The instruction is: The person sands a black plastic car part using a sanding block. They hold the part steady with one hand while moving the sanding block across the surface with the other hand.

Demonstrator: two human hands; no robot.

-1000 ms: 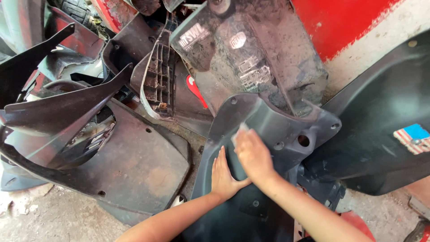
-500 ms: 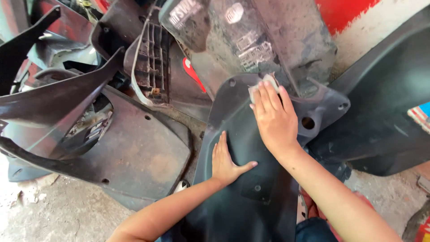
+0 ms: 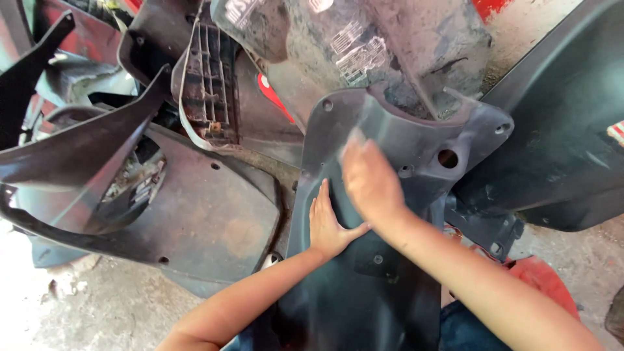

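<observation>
A dark grey plastic scooter body panel [image 3: 416, 140] with screw holes lies in front of me, its lower end toward my lap. My left hand [image 3: 327, 224] rests flat on its left side, fingers together, holding it down. My right hand [image 3: 370, 179] presses a small pale cloth [image 3: 351, 140] against the panel's curved upper middle; the hand is blurred with motion and hides most of the cloth.
Several other dusty black body panels lie around: a wide flat one [image 3: 201, 221] at left, a ribbed piece [image 3: 211, 84] behind it, a scuffed cover [image 3: 383, 45] at top, a large curved one [image 3: 572, 123] at right. Concrete floor [image 3: 78, 318] below left; red part [image 3: 546, 286] near my knee.
My right hand with the cloth went up toward the panel's top edge, then came back down and left. The left hand stayed pressed on the panel.
</observation>
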